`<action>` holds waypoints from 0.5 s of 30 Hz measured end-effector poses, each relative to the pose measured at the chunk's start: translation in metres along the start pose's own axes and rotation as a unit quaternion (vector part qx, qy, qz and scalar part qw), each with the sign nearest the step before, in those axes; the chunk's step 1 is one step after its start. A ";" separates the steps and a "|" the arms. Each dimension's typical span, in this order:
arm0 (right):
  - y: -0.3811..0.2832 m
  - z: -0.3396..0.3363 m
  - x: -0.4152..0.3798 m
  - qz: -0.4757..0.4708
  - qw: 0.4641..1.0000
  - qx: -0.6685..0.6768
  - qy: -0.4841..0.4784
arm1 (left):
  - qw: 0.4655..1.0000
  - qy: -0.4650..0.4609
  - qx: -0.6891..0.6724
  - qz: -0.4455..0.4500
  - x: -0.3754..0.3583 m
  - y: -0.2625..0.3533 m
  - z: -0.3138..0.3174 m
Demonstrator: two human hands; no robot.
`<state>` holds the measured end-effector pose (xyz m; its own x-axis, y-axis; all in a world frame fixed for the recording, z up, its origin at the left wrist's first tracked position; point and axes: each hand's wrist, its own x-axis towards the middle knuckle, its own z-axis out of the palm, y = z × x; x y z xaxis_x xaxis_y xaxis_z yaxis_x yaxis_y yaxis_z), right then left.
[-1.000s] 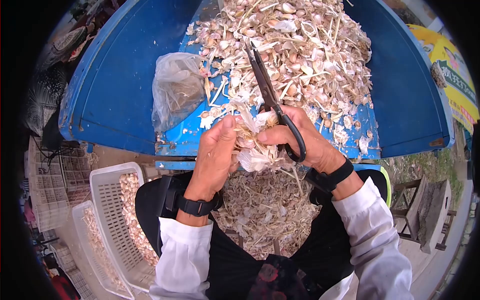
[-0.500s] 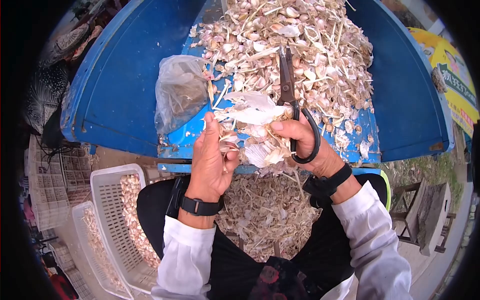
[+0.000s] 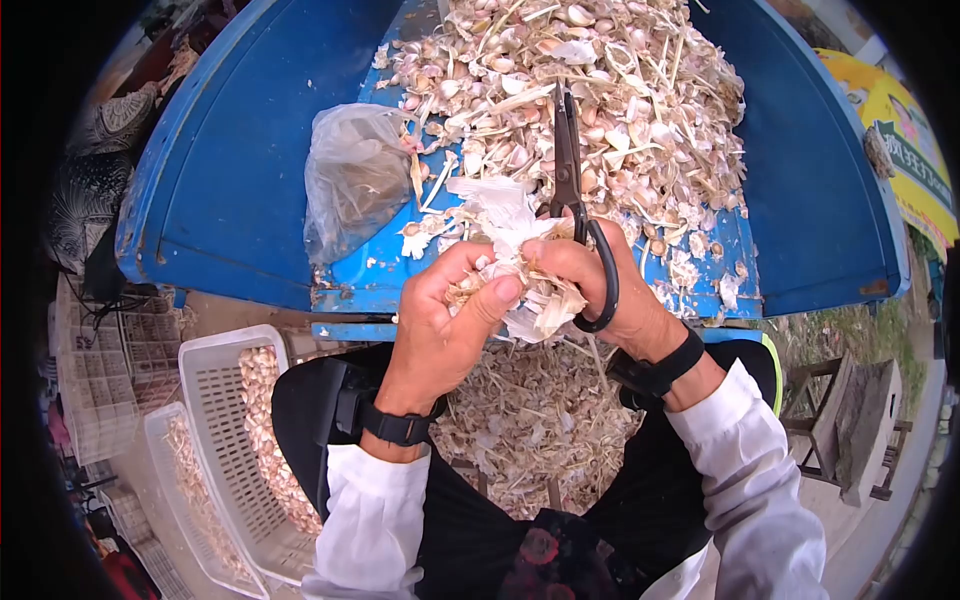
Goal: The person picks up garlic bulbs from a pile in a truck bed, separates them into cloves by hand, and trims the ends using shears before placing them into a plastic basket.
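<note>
Both hands meet at the near edge of the blue surface, around a garlic bulb (image 3: 508,225) with loose, papery white skin. My left hand (image 3: 435,320) is closed on its left side, thumb and fingers pinching the skin. My right hand (image 3: 625,290) grips black-handled scissors (image 3: 567,150), blades pointing away from me, while its thumb presses on the garlic's right side. Most of the bulb's inside is hidden by fingers and skin. Beyond the hands lies a heap of garlic cloves (image 3: 640,120) mixed with dry stems and skins.
A clear plastic bag (image 3: 355,175) lies left on the blue tray (image 3: 230,170), which has raised sides. Skins and stems (image 3: 535,430) pile up between my knees. White baskets (image 3: 215,410) with cloves stand at left. A wooden stool (image 3: 865,430) is at right.
My left hand has moved right and closed on the garlic beside my right hand. The right thumb now presses into the bulb, and the scissors have shifted slightly left.
</note>
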<state>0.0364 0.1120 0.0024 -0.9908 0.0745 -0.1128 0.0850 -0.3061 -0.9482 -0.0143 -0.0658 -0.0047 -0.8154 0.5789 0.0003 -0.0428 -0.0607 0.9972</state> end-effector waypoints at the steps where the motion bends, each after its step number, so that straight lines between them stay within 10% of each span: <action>1: 0.002 0.001 0.000 0.001 1.000 -0.001 0.002 | 1.000 -0.013 -0.008 0.016 -0.001 0.001 -0.001; 4: 0.009 0.008 0.003 0.063 0.979 0.192 0.028 | 0.991 -0.002 -0.123 -0.052 -0.003 -0.006 0.002; 11: 0.005 0.007 0.001 -0.021 0.999 -0.024 0.022 | 0.966 0.041 -0.239 -0.085 0.007 -0.016 0.017; 15: 0.003 0.002 0.004 0.013 0.988 0.142 0.061 | 0.942 0.056 -0.297 -0.145 0.007 -0.012 0.005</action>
<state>0.0325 0.1099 0.0000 -0.9673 0.1712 -0.1871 0.0602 -0.5616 -0.8252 -0.0165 -0.0570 -0.0163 -0.7740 0.5540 -0.3067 -0.5617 -0.3770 0.7364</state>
